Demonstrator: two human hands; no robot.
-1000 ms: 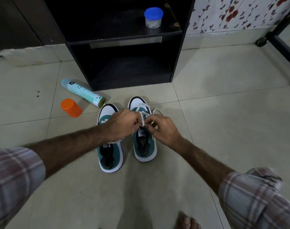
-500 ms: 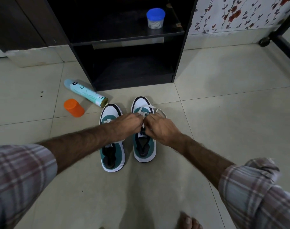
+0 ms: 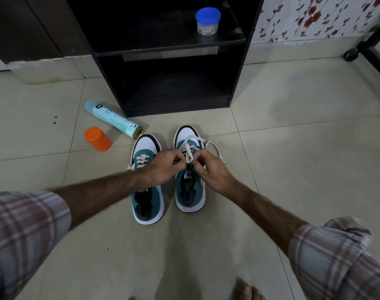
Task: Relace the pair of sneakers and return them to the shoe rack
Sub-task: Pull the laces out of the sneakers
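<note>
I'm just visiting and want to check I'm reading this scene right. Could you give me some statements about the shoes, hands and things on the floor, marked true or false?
1. Both hands, left hand and right hand, work the lace of the right sneaker. True.
2. The sneakers already sit on the shoe rack. False: both stand on the floor before it.
3. The spray can stands upright. False: it lies on its side.
4. The orange cap lies beside the can. True.
5. The blue-lidded jar is on the floor. False: it sits on a rack shelf.
</note>
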